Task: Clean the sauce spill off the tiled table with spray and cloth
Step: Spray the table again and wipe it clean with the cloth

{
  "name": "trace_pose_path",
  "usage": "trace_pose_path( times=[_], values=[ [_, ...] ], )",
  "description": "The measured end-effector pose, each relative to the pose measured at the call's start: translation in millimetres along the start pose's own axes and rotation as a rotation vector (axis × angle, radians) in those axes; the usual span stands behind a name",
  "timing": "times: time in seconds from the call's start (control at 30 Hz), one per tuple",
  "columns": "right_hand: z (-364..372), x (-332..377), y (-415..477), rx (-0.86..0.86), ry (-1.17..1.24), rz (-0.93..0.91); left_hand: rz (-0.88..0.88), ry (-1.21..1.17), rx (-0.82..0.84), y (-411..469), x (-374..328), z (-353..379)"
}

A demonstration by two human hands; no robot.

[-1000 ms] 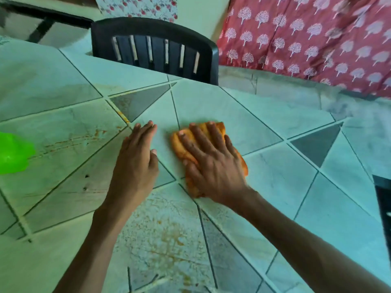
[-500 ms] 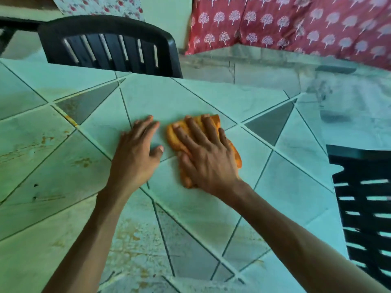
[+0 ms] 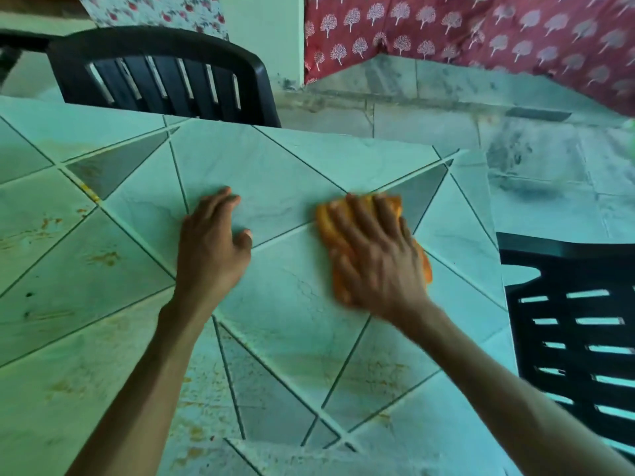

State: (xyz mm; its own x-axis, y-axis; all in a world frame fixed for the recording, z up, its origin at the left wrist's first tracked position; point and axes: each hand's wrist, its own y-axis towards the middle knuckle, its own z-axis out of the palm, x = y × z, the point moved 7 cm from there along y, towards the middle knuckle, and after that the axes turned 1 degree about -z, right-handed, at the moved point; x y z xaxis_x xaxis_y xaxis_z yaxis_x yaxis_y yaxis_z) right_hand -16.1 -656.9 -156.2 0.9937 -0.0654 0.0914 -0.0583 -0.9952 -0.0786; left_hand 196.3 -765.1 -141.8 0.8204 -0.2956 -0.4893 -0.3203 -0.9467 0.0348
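An orange cloth lies on the tiled table near its far right part. My right hand presses flat on the cloth with spread fingers and looks blurred. My left hand rests flat on the bare tiles to the left of it, fingers straight. Orange-brown sauce smears mark the tiles at the left, and more sauce stains lie near the front edge. No spray bottle is in view.
A black plastic chair stands behind the table's far edge. A second black chair stands at the right side. A red patterned fabric hangs beyond the stone floor.
My right hand has slid the cloth to the right, away from my left hand. The view has shifted right; the green object at the left edge is out of sight.
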Motion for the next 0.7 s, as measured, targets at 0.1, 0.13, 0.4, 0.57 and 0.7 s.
trace_pose_path(
  times=[0.1, 0.13, 0.4, 0.57, 0.7],
  values=[
    [0.6, -1.2, -86.3, 0.020, 0.045, -0.108, 0.129, 0.030, 0.035, -7.8, -42.2, 20.0],
    [-0.5, -15.9, -102.1, 0.025, 0.066, -0.086, 0.164, 0.049, 0.058, -10.5, -54.5, 27.6],
    [-12.6, -124.1, 13.4, -0.101, 0.218, 0.411, 0.240, 0.149, 0.091, -27.7, -99.8, 61.3],
    [-8.2, -76.5, -86.3, -0.174, 0.162, 0.363, 0.224, 0.157, 0.101, -37.5, -110.0, 70.1],
    [-1.7, -62.1, -180.2, -0.092, 0.153, 0.326, 0.202, 0.130, 0.101, -37.4, -107.0, 70.6]
  ],
)
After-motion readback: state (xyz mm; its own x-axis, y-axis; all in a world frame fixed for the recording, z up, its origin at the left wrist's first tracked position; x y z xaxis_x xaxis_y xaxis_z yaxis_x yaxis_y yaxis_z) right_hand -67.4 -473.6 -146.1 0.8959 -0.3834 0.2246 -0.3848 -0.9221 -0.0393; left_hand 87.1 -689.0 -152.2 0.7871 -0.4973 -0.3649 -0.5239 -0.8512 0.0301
